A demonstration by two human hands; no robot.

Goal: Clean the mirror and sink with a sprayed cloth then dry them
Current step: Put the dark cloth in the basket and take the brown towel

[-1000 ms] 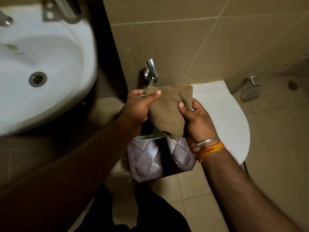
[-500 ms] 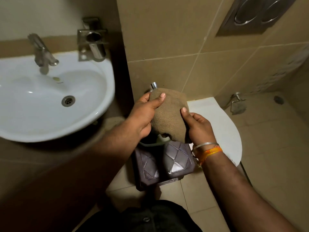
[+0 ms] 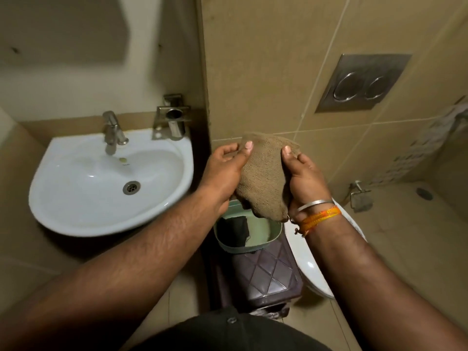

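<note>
Cloth (image 3: 263, 178) hangs bunched between left hand (image 3: 222, 171) and right hand (image 3: 304, 178), fingers pinching its edges, seemingly readying it for the sink (image 3: 83, 214).

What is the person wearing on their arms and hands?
Both forearms are bare, with no sleeves or gloves. The right hand has a thin silver bangle and an orange thread band at its wrist. The left hand wears nothing.
</note>
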